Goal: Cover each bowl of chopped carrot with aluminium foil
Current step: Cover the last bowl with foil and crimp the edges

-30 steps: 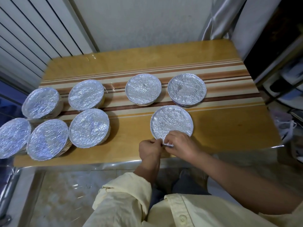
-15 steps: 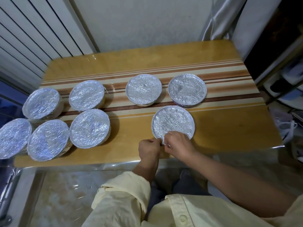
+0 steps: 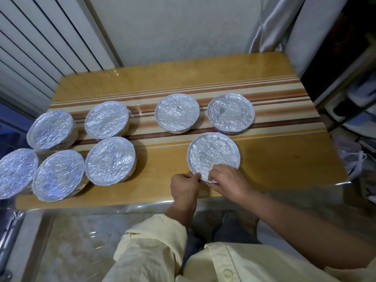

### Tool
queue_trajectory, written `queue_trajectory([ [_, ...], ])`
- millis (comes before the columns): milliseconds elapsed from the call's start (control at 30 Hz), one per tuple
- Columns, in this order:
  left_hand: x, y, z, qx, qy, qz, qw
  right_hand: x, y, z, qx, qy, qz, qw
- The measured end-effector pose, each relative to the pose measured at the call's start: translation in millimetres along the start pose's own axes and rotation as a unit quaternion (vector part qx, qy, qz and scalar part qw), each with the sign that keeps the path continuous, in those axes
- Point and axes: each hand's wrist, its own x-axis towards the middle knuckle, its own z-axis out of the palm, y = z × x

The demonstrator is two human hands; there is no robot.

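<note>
While both hands work at its near rim, Bowl 1 point(image 3: 213, 153) sits right of centre, just inside the near edge of the table point(image 3: 274, 159).
- Foil point(image 3: 215, 147) on Bowl 1: crinkled, flat across the mouth, with its near margin loose in the fingers.
- Left hand point(image 3: 184, 185): fingers curled, pinching that margin at the near-left of the rim.
- Right hand point(image 3: 227, 182): fingers curled over the near rim, gripping the same margin. The two hands are almost touching.
- Bowl 2 point(image 3: 231, 113) and Bowl 3 point(image 3: 177, 112): behind Bowl 1 on the striped band, foil tucked down all round.
- Bowl 4 point(image 3: 106, 120), Bowl 5 point(image 3: 109, 160), Bowl 6 point(image 3: 49, 130), Bowl 7 point(image 3: 58, 175) and Bowl 8 point(image 3: 17, 173): crowded at the left end, all foiled. Bowl 8 is at the near-left corner and partly cut off from view.
- Carrot: none visible, hidden under the covers.
- Pale yellow sleeve point(image 3: 154, 247): on the left arm, below the near edge.

Assessment: all eight bowls in sight wear foil, and no bare bowl or spare sheet shows. What remains appears to be crimping Bowl 1's near margin, so the task looks all but finished.
</note>
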Motion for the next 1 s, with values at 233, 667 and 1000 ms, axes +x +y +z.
queue_trajectory([
  [233,-7.0,-5.3,3.9,-0.037,0.005,-0.013,0.999,5.4,-5.7,1.9,-0.019,0.012,-0.008,1.000],
  [667,-11.8,-7.6,10.8,-0.115,-0.009,-0.070,0.991,7.0,-2.3,6.6,0.004,0.018,-0.010,1.000],
  [1000,-8.8,-8.0,10.2,-0.059,-0.008,-0.038,0.998,3.7,1.1,11.0,0.021,0.023,-0.009,0.999],
])
